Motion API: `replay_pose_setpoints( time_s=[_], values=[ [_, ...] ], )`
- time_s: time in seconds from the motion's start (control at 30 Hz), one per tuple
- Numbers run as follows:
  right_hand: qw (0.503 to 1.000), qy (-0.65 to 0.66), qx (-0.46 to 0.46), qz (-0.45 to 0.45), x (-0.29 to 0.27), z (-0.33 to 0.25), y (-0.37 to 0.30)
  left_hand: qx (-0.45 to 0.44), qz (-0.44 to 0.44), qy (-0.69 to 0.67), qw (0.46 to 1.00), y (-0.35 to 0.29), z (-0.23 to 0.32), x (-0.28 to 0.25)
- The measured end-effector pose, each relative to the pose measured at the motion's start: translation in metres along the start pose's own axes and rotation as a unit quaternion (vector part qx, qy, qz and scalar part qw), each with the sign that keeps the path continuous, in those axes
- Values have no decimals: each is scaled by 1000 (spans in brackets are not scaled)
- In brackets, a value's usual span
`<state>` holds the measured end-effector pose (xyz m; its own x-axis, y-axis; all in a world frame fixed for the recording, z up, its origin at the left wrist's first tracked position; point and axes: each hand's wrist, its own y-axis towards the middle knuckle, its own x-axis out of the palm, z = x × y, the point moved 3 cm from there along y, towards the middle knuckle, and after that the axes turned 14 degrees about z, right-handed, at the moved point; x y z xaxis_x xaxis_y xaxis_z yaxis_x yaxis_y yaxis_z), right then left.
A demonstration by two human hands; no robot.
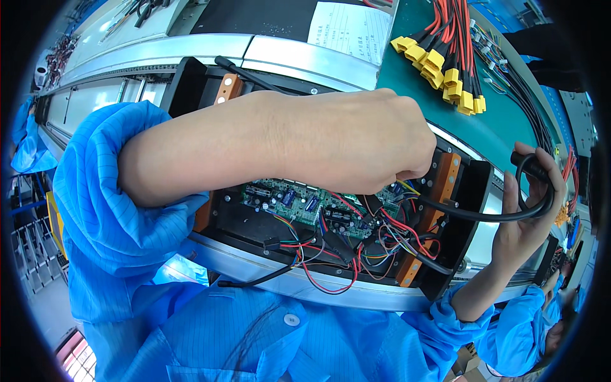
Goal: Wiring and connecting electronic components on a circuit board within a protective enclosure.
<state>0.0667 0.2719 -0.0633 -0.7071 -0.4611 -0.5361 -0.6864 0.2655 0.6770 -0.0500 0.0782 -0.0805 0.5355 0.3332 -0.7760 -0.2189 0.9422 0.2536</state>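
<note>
Right of the flat green circuit board [299, 214], the right hand [519, 234] half-curls its fingers around a thick black cable [484, 218]; tugging could strain it (left hand's [388, 137] fingers hidden, can't tell).

We look steeply down from our head through one wide fisheye, close above our left hand [382, 137], with our smock [350, 340] along the lower edge and the green tabletop [410, 83] bending away beyond.

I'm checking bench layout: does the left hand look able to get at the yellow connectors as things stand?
Probably yes: the left hand is near the yellow connectors on the green mat, and nothing visible blocks the way, though I can't tell whether it's holding something.
</note>
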Motion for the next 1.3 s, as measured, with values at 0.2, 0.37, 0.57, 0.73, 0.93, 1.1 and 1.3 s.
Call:
replay_pose_setpoints(
  time_s=[0.2, 0.37, 0.57, 0.73, 0.93, 1.1, 1.3],
  values=[
    [1000, -20, 21, -10, 0, -1, 0, -25, -19, -25, 999, 1, -3, 2],
    [997, -41, 58, -15, 0, 0, -1, -21, 4, -44, 999, -1, -3, 6],
    [996, -43, 71, -13, 1, 5, -2, -5, 5, -59, 998, 0, -4, 7],
    [997, -48, 65, -17, -1, 1, 1, -7, -22, -62, 998, 3, -2, 5],
    [999, -27, 20, -14, 6, -5, 7, -16, -70, -62, 996, 2, -3, 4],
    [999, -39, 28, -21, 1, -4, 4, 24, -13, -24, 999, -2, 9, 6],
    [999, -28, 40, -11, 2, -2, 2, 12, -39, -16, 999, 1, 10, 18]
  ],
)
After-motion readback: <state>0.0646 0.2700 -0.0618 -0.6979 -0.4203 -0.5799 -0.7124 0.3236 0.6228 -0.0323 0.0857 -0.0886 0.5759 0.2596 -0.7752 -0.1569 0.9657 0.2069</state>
